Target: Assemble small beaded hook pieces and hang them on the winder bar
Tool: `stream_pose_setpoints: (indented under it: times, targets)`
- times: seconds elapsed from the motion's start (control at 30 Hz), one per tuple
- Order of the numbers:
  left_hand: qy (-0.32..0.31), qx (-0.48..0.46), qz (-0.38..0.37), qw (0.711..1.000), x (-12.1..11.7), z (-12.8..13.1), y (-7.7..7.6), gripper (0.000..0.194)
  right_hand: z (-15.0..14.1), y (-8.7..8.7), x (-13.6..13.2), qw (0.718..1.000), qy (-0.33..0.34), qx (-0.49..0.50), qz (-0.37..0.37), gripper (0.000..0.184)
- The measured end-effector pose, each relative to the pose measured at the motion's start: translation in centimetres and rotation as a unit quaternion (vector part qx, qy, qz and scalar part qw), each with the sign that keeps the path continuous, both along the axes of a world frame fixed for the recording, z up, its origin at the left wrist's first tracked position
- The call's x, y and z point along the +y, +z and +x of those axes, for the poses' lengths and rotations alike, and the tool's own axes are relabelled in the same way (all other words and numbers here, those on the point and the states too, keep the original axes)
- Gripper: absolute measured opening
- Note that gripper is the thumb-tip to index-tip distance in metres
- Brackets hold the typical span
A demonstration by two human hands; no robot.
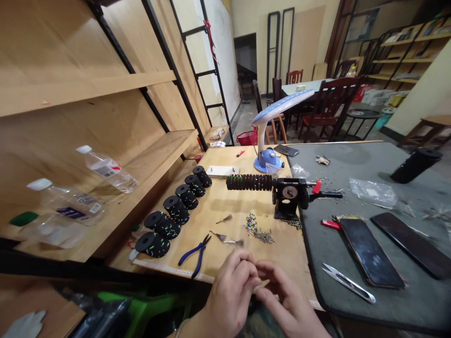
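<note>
Pinching a pale sliver (261,286) between my left hand (229,293) and right hand (292,300), fingers closed on it; I am counting six black spools (176,209) at eleven o'clock.

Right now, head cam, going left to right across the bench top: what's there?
Front spool → pliers → beads → red lighter → dark panel
</note>
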State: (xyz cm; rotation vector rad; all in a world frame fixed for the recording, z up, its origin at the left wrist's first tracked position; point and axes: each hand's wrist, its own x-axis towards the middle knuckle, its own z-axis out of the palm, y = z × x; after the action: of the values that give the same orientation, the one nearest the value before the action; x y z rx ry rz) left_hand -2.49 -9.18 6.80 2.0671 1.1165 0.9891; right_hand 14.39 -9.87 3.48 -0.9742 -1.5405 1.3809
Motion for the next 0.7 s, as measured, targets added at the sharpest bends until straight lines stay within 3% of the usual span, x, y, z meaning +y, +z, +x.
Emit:
stream_pose_setpoints:
  times: [0.13, 0.3, 0.4, 0.53, 0.7]
  targets:
    - [0.021, -0.003, -0.038, 0.999, 0.0, -0.5, -1.5, 0.012, -1.3, -2.9, 0.2, 0.992, 0.020, 0.050, -0.112, 0.027]
    - [0.025, -0.018, -0.098, 0.995, 0.0, -0.5, -3.1, 0.015, -1.0, -4.7, 0.5, 0.996, 0.035, -0.080, -0.015, 0.025]
    - [0.035, 0.002, -0.109, 0.993, 0.9, -0.9, -3.7, 0.016, -0.8, -5.5, 0.6, 0.995, 0.019, -0.095, -0.009, 0.029]
    - [0.107, 0.114, -0.043, 0.987, 3.7, -2.3, -4.5, 0.012, -0.8, -7.2, 0.8, 0.993, -0.056, -0.021, -0.099, 0.037]
    - [0.123, 0.304, -0.026, 0.944, 7.0, -2.7, -6.5, 0.026, -0.9, -8.8, 1.1, 0.978, -0.107, 0.049, -0.172, 0.047]
